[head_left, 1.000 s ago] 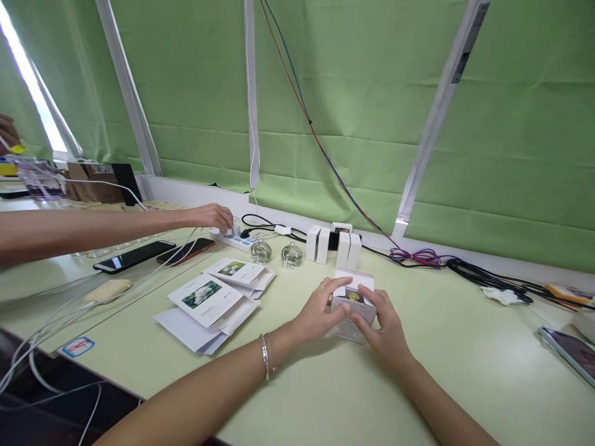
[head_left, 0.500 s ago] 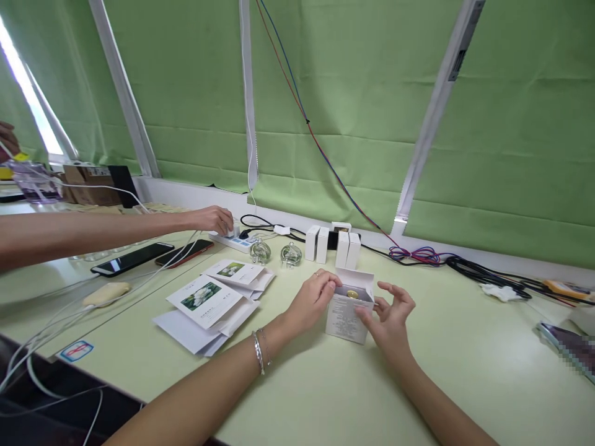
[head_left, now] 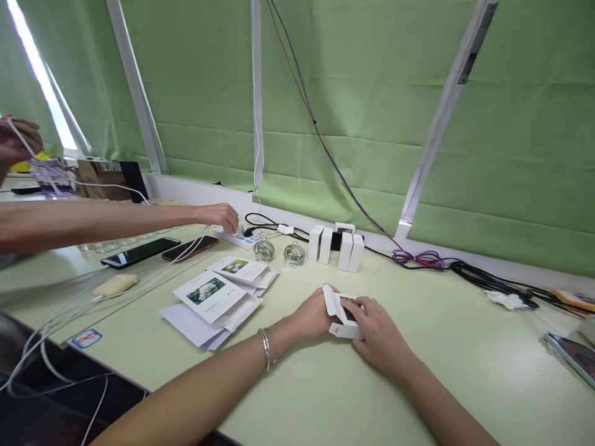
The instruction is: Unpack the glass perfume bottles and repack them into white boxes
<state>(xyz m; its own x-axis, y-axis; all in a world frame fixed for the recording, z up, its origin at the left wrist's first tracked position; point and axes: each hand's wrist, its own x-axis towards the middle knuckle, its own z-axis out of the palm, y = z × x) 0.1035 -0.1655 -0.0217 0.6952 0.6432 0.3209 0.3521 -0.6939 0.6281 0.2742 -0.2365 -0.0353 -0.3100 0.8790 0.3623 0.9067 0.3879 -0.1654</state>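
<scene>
A small white carton (head_left: 346,331) lies tipped over on the table between my hands, its end flap raised and something dark showing at its upper face. My left hand (head_left: 317,314) grips the carton from the left, with most of its fingertips hidden behind the flap. From the right, my right hand (head_left: 379,334) holds the carton, fingers bent over its upper face and thumb low at its side. Left of my forearm lie flattened white cartons with flower pictures (head_left: 207,294). Two round clear glass bottles (head_left: 264,249) stand farther back.
White boxes (head_left: 351,253) stand upright behind my hands. At the back left, another person's hand (head_left: 223,217) is at a power strip (head_left: 236,239). Phones (head_left: 140,253) and white cables lie left. Black cables (head_left: 488,279) and another phone (head_left: 572,358) lie right.
The carton has gone from upright to tipped over. My right hand has closed in from the right and now covers part of it; my left hand has shifted lower along its left side.
</scene>
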